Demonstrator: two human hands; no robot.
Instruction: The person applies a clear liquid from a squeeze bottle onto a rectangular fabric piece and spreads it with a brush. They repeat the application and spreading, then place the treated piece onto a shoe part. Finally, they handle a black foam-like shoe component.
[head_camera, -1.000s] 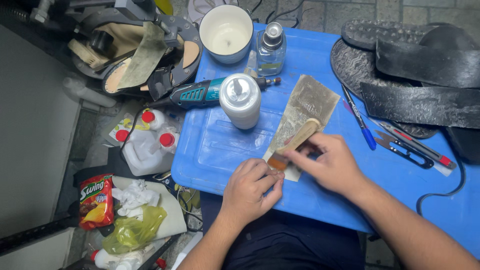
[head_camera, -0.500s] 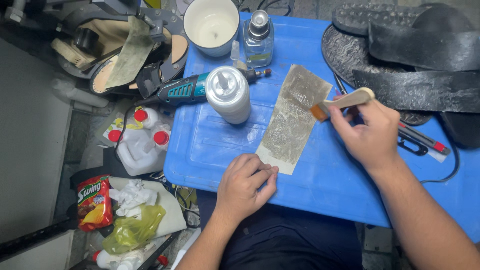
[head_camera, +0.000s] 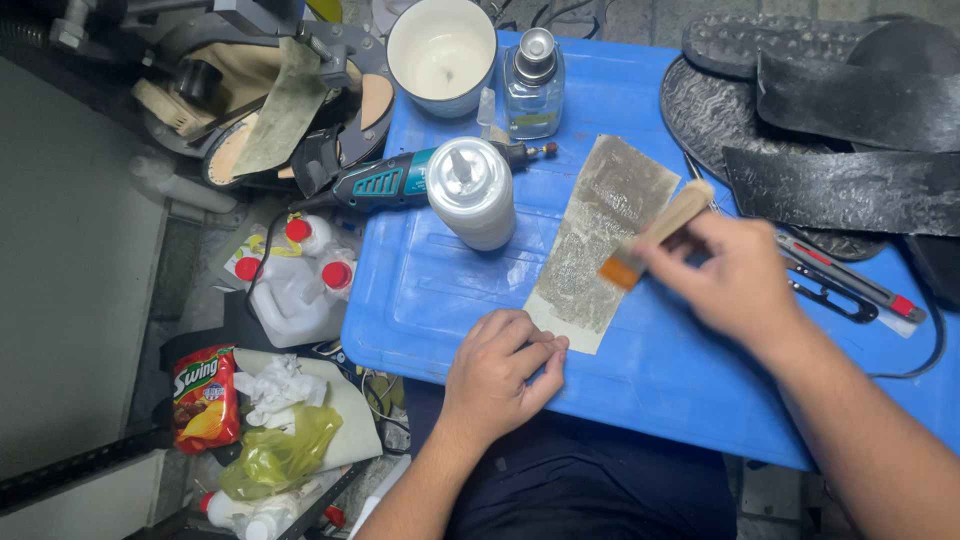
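A grey-green strip of material (head_camera: 600, 240) lies slanted on a blue plastic board (head_camera: 450, 290). My left hand (head_camera: 500, 375) rests fingers-down on the board, its fingertips pressing the strip's near corner. My right hand (head_camera: 735, 280) grips a wooden-handled brush (head_camera: 655, 233), whose orange bristles touch the strip's right edge about halfway along. The brush is blurred by motion.
On the board stand a white squeeze bottle (head_camera: 472, 193), a teal rotary tool (head_camera: 400, 182), a glass bottle (head_camera: 533, 85) and a white cup (head_camera: 442, 55). Black rubber sole sheets (head_camera: 850, 130), a snipper (head_camera: 830, 298) and a cutter (head_camera: 850, 275) lie right. Jugs (head_camera: 295, 290) and litter sit left.
My right hand lifted the brush from the strip's near end up to the right, then brought it back down onto the strip's right edge. My left hand stayed on the corner.
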